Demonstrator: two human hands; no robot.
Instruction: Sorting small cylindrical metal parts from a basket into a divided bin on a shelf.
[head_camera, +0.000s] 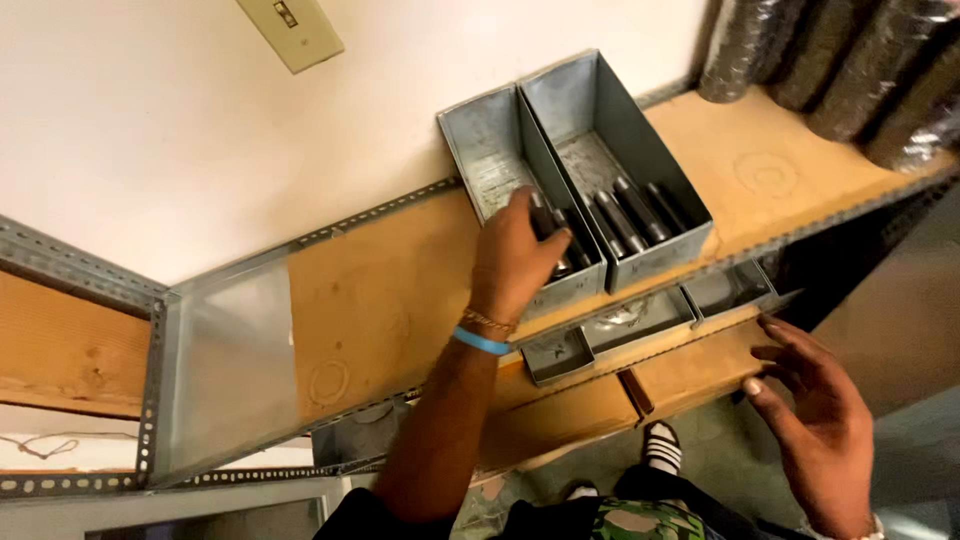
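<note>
Dark rods (556, 240) in left metal bin (500, 175), pointing front-to-back | left hand (512, 262) on them, grip hidden | right hand (805, 405) spread wide, far off.

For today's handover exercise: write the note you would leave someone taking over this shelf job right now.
Left hand: reaching into the left metal bin, fingers on the dark cylindrical pieces; whether it has a grip on one cannot be told.
Right hand: open, empty, beside the lower shelf edge.
Right metal bin already holds several dark pieces.
Smaller bins sit on the shelf below.
</note>
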